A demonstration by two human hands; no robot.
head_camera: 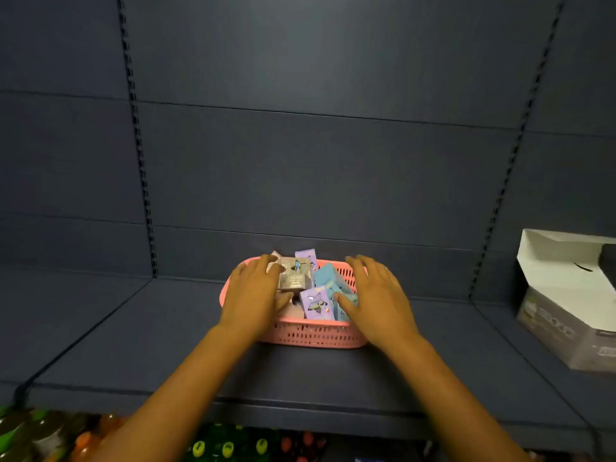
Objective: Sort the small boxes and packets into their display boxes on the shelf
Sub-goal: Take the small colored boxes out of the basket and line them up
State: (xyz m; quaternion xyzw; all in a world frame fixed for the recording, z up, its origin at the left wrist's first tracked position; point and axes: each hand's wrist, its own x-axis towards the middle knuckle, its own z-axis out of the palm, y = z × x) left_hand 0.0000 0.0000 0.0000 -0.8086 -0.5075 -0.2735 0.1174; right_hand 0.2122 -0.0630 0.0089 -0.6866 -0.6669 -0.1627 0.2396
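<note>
Dark blue shelving fills the view; the pink basket (313,335) sits on the shelf board (133,345) mid-bay, close to the back panel. All places below are given from that basket.

Your left hand (253,295) lies over the basket's left rim, fingers loosely spread, fingertips touching the grey small box (294,274) at its left side, thumb low by the box's near corner. Whether you have it gripped yet, you cannot tell; it reads as contact, not a closed pinch.

Your right hand (376,298) lies over the right rim, fingers straight and spread, thumb reaching inward against the blue packets (328,276). It holds nothing.

The grey box rides on top of the pile, at the far-left of the basket, tilted, printed face toward you. Its long axis runs roughly left-right across the basket. It lies just right of your left fingertips, so the left hand is clearly the nearer one.

A purple packet (316,303) stands near the front centre, between your two thumbs, long axis roughly upright, leaning slightly. A second purple packet (306,256) pokes up at the far rim.

One open display box (563,295), white flap raised, stands well to the right of the basket on the neighbouring bay. Judgement: the grey box goes first, and its carry runs rightward across the basket.
</note>
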